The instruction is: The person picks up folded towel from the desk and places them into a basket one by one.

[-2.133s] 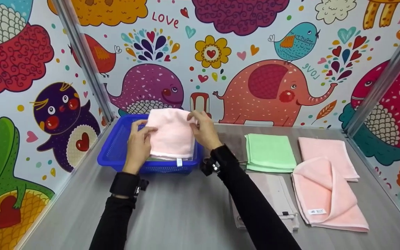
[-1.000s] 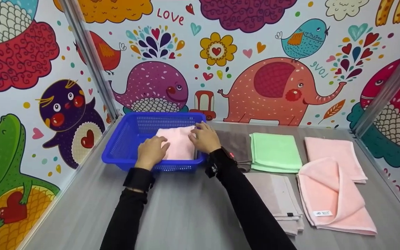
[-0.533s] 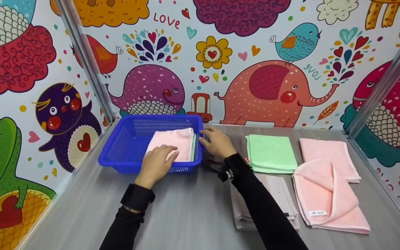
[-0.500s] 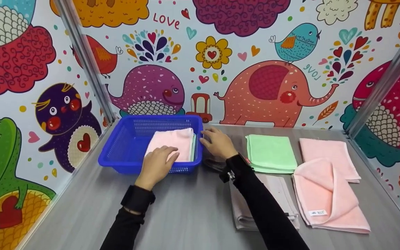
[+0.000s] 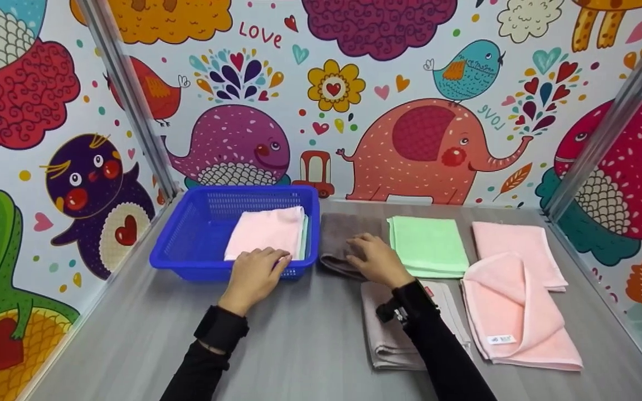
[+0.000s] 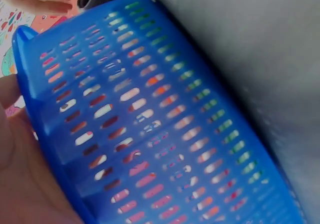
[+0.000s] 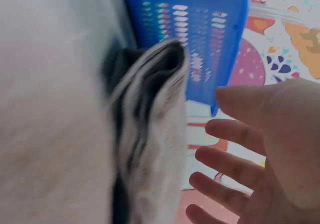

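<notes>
**Both hands released at basket and dark gray towel**

The head view shows a person's left hand (image 5: pixel 254 278) at the front rim of a blue basket (image 5: pixel 184 264), its fingers bent loosely over the edge. The left grip is relaxed and grasps nothing that can be seen; whether the fingers press on the rim cannot be told. A folded pink towel (image 5: pixel 262 231) lies inside the basket, toward its right side, with a pale green edge (image 5: pixel 304 239) showing beside it.

The right hand (image 5: pixel 379 262) is over a dark gray towel (image 5: pixel 336 236) folded on the worktop (image 5: pixel 282 345) just beside the basket. From the head view alone, contact is uncertain. The right wrist view settles it: the fingers are spread, with a gap between them and the towel, so the right grip is released. That view also shows the towel's layered fold end on, paler than from above.

The left wrist view alone gives the slotted basket wall (image 6: pixel 150 109) close up, with wall colors showing through the slots.

Only the head view takes in the green towel (image 5: pixel 429 248), the beige towel (image 5: pixel 381 328) partly under the right forearm, and two overlapping pink towels (image 5: pixel 549 340) at far right.
</notes>
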The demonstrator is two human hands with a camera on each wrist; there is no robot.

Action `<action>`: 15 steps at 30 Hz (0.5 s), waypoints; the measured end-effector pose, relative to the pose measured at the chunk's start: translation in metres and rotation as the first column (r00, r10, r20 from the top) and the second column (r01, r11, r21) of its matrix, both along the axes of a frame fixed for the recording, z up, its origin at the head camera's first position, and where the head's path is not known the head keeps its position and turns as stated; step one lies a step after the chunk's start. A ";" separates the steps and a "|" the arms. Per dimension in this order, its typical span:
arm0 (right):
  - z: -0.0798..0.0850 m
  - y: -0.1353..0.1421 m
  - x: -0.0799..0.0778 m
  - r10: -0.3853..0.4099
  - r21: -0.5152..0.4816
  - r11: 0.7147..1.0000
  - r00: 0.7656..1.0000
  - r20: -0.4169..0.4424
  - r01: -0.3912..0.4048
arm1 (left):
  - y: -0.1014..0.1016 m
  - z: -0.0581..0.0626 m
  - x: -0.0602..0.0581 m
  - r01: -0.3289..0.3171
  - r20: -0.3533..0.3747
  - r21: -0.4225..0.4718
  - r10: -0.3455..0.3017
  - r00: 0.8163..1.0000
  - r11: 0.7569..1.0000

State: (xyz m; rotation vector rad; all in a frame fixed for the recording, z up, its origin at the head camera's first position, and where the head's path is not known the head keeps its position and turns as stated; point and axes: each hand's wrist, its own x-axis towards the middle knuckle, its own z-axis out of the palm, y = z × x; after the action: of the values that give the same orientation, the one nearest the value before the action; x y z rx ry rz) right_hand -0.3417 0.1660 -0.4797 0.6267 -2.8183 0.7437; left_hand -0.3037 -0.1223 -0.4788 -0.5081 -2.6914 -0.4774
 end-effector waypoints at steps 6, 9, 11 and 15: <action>-0.016 0.006 -0.001 0.012 0.026 1.000 1.000 0.020 -0.012 | 0.000 -0.004 0.002 0.001 0.004 -0.026 -0.001 1.000 1.000; -0.019 0.008 -0.001 0.017 0.032 0.999 1.000 0.020 -0.018 | 0.000 -0.004 0.003 0.006 0.002 -0.024 -0.006 1.000 1.000; -0.020 0.009 0.001 0.023 0.030 0.999 0.999 0.026 -0.023 | 0.001 -0.004 0.002 0.006 0.001 -0.023 -0.006 1.000 1.000; -0.020 0.016 0.006 0.045 0.033 0.998 0.998 0.034 -0.046 | 0.000 -0.002 0.002 0.009 0.003 -0.021 -0.009 1.000 1.000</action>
State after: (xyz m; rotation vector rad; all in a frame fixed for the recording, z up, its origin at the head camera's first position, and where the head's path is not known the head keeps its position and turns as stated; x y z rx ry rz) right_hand -0.3352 0.1823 -0.4993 0.6926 -2.8614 0.7221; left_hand -0.3018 -0.1223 -0.4809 -0.5255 -2.7007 -0.4533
